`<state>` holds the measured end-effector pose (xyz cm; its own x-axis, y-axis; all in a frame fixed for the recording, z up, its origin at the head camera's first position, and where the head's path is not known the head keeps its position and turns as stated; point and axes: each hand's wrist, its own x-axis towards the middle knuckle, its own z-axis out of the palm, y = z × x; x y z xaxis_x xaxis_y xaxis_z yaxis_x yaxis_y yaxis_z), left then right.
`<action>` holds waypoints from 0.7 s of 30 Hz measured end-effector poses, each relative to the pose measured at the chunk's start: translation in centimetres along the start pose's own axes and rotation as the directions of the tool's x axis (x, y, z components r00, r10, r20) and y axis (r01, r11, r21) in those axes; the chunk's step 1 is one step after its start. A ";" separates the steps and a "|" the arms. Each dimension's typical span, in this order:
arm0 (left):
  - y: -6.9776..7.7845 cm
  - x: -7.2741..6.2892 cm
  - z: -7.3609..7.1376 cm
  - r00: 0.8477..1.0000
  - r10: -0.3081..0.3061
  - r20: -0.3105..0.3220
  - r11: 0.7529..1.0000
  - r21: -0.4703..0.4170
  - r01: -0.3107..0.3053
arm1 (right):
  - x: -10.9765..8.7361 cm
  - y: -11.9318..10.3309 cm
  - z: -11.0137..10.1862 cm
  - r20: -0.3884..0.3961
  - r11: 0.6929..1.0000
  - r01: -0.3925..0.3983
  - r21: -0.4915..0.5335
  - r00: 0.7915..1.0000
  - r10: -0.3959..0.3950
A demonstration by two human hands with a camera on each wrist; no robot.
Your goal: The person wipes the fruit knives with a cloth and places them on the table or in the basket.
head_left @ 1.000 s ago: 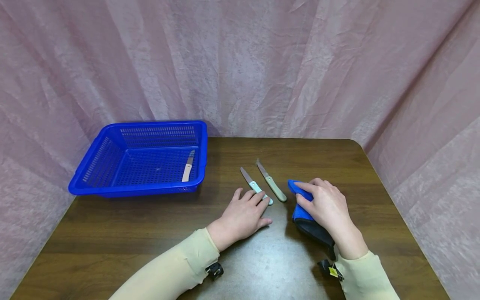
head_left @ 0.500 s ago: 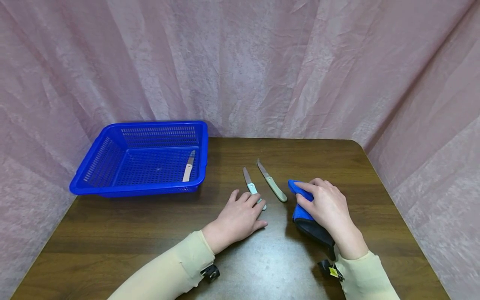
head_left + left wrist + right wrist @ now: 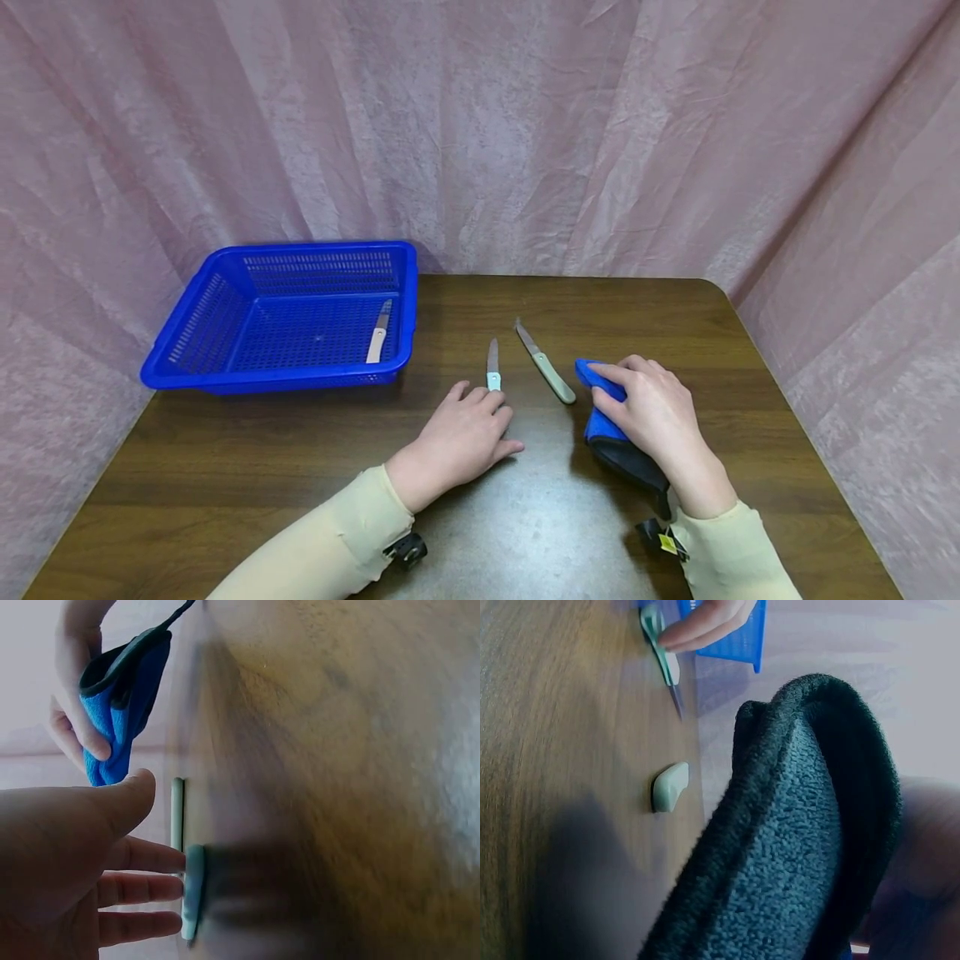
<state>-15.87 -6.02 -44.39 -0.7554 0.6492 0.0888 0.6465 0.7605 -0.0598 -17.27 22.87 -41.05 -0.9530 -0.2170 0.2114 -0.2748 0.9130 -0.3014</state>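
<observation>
My left hand (image 3: 459,437) rests its nearly straight fingertips on the handle of a paring knife with a pale turquoise handle (image 3: 492,380). In the left wrist view those fingertips touch the side of the turquoise handle (image 3: 193,889), the thumb standing apart. Part of that handle is hidden under the fingers in the head view. A second knife, with a pale green handle (image 3: 555,381), lies between the hands, untouched. My right hand (image 3: 652,408) pinches a folded blue cloth with black edging (image 3: 604,425) between thumb and fingers; its black-edged fold (image 3: 780,840) fills much of the right wrist view.
A blue plastic basket (image 3: 270,381) stands at the back left of the wooden table (image 3: 637,312). Inside, near its right wall, lies a knife with a whitish handle (image 3: 377,343). A pink curtain (image 3: 480,150) hangs behind the table and along its right side.
My left hand has slid left and slightly nearer, and the turquoise-handled knife has shifted and turned with it until its blade points nearly straight away. The right hand and cloth have stayed put.
</observation>
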 end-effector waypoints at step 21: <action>-1.7 2.3 1.7 0.932 -0.295 -0.210 0.954 -0.015 0.298 | 0.7 -0.7 0.2 0.008 1.000 0.031 0.006 1.000 -0.031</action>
<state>-18.87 -5.75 -45.75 -0.8725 0.3785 0.3092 0.3931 0.9193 -0.0160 -17.73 21.98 -40.88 -0.9451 -0.2476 0.2134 -0.3046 0.9039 -0.3003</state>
